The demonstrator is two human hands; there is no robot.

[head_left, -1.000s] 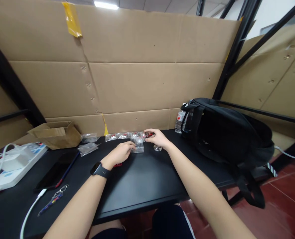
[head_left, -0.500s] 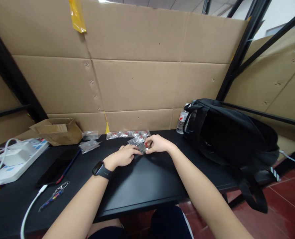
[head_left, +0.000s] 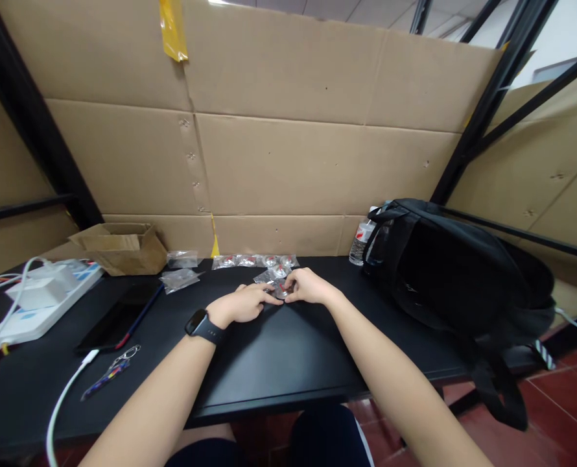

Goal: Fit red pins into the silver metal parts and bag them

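Both my hands meet at a small clear plastic bag (head_left: 282, 289) near the middle of the black table. Something round and silvery with a red mark shows inside it. My left hand (head_left: 242, 305), with a dark watch on the wrist, holds the bag's left side with its fingertips. From the right, my right hand (head_left: 310, 285) pinches the bag between thumb and fingers, which partly cover it. Just behind lies another clear bag (head_left: 265, 275). A row of bagged silvery round pieces with red marks (head_left: 246, 261) runs along the cardboard wall.
Flat clear bags (head_left: 180, 280) and a brown paper bag (head_left: 123, 250) are at the back left. A phone (head_left: 118, 318), a keychain (head_left: 109, 375) and a white power strip (head_left: 43, 311) lie left. A water bottle (head_left: 361, 243) and black backpack (head_left: 463, 279) stand right.
The view has shifted slightly. My right fingers have lowered onto the small bag, and its red-marked content now lies flatter between my hands. My left hand stays nearly in place.
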